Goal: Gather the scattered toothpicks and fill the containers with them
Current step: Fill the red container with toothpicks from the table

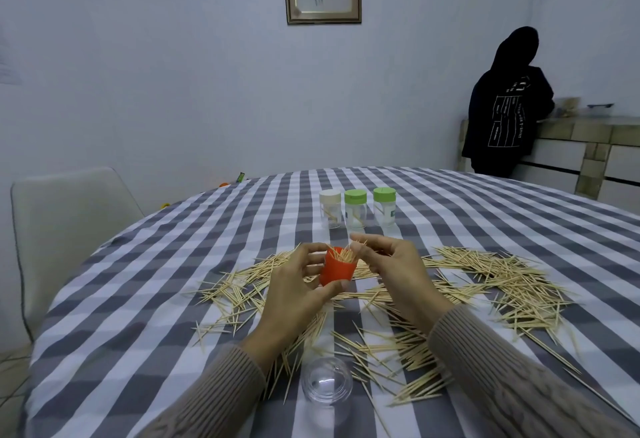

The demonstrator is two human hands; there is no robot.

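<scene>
At table centre, the orange container sits tilted in the left hand, thumb at its 6 o'clock base and fingers curled round its 9 o'clock side; toothpicks bristle from its open mouth. The right hand, at its 3 o'clock, pinches a few toothpicks just beside the rim. These sticks are likely light, stiff, sharp-tipped and easily snapped, best taken mid-shaft in small aligned bundles. Scattered toothpicks ring both hands. A clear cap lies at 6 o'clock; three lidded jars stand at 12.
</scene>
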